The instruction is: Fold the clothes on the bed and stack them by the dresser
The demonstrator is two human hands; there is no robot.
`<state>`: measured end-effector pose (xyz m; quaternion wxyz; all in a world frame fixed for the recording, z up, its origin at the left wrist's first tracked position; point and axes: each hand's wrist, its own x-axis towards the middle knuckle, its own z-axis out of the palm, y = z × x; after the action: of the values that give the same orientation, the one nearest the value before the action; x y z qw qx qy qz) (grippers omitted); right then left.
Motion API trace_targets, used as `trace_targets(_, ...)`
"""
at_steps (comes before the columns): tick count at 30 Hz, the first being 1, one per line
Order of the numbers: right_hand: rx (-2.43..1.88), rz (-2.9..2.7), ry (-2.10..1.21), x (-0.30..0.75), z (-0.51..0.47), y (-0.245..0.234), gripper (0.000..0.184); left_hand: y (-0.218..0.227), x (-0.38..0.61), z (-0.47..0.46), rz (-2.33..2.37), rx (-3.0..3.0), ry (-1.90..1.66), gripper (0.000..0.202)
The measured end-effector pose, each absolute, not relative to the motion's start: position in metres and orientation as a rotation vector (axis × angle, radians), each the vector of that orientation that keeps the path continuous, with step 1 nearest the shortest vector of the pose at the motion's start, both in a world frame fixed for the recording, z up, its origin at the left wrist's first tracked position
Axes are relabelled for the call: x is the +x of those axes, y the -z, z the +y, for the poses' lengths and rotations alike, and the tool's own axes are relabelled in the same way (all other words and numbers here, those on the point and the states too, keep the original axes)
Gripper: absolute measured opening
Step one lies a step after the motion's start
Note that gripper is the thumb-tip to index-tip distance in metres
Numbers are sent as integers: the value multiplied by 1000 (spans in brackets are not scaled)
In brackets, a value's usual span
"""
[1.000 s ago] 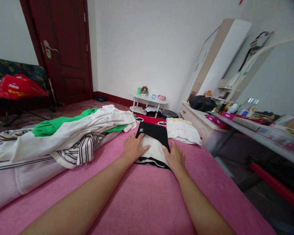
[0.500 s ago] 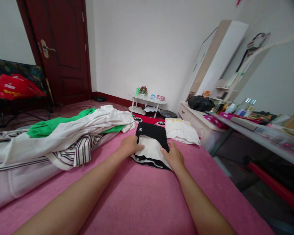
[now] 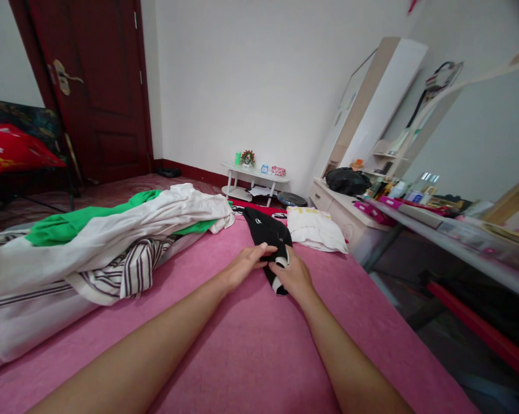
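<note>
A black garment with white trim [image 3: 266,230] lies folded into a narrow strip on the pink bed cover [image 3: 251,351]. My left hand [image 3: 244,265] rests on its near left edge, thumb and fingers pinching the black cloth. My right hand [image 3: 292,275] grips the near end of the garment, where a bit of white shows between the fingers. Both hands meet at the same end of the strip.
A heap of white, green and striped clothes [image 3: 113,236] covers the bed's left side. A folded white piece [image 3: 315,229] lies beyond the garment on the right. Past the bed stand a small white table [image 3: 255,178], a cluttered dresser [image 3: 354,198] and a dark red door [image 3: 95,86].
The garment was lying wide and flat with both hands pressed on it; it has since been folded in half sideways into a narrow black strip, and the hands have come together.
</note>
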<state>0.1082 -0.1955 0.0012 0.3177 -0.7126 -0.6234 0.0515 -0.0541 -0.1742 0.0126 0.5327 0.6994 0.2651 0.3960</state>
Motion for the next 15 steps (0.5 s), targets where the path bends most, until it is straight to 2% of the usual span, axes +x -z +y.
trace_targets(3, -1724, -1454, -195, 111, -197, 0, 33, 0, -54, -164, 710, 1521, -1094, 56)
trace_targets(6, -1559, -1242, -183, 119, -199, -9, 24, 13, -55, -158, 894, 1618, -1251, 53)
trace_targets(10, -1519, -1049, 80, 143, -190, -44, 24, 21, -55, -158, 1033, 1853, -1185, 50)
trace_targets(15, -1617, -1103, 542, 197, -143, -102, 35, 16, -49, -162, 1069, 2093, -1054, 41)
